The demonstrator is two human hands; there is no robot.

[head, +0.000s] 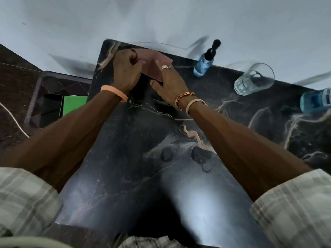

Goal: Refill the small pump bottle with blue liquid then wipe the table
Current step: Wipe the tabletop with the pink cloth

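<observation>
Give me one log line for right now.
stage: cloth on table | left hand: grips cloth | right hand: flat on cloth | pump bottle: upright, pump on | droplets: unwiped

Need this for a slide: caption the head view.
Left hand grips, right hand presses a pink cloth on the table.

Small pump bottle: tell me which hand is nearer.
Right. The right hand rests on the pink cloth, beside the small pump bottle; the left hand grips the cloth farther left.

Two hands: left hand (125, 70), right hand (171, 81). One cloth (150, 68). One pump bottle (203, 65), one big bottle (317, 101). One glass (254, 79).
</observation>
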